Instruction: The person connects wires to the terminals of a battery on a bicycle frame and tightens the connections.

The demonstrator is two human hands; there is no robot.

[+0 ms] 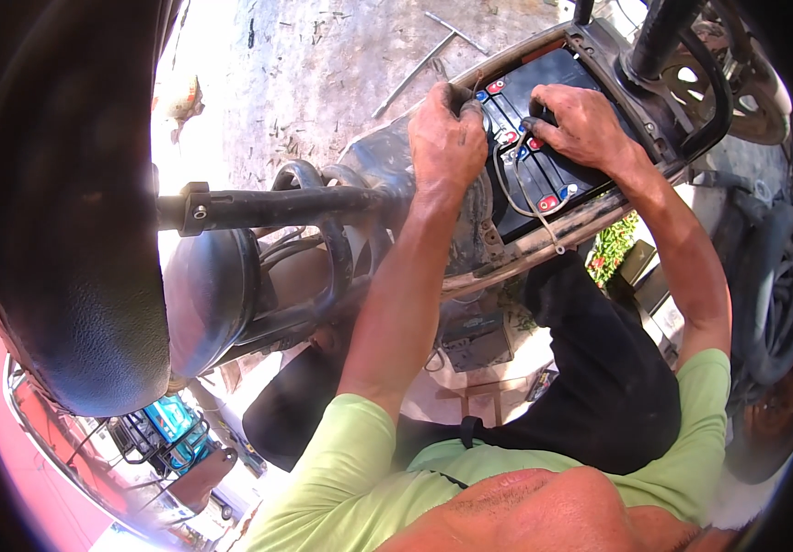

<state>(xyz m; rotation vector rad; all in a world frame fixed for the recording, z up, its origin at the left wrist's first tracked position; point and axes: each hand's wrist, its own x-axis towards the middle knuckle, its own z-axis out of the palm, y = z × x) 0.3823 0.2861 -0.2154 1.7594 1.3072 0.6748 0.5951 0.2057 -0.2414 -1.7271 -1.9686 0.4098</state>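
Note:
Several black batteries (555, 75) sit side by side in a rectangular compartment (481, 273) of a vehicle frame. Red and blue caps mark their terminals. My left hand (449, 138) is closed in a pinch at the compartment's left edge, its fingertips by the terminals; what they hold is hidden. Over the batteries, my right hand (585, 129) has its thumb and curled fingers pinched together on a thin grey cable (519, 189) beside a middle terminal. This cable loops toward me, and a lead with a ring end (558, 247) hangs over the near rim.
A black padded seat (65, 230) rises close on the left, with a black tube (277, 208) running from it toward the frame. A T-shaped metal bar (415, 74) lies on the stained floor beyond. Tyres (776, 285) are at the right; a turquoise box (174, 419) is lower left.

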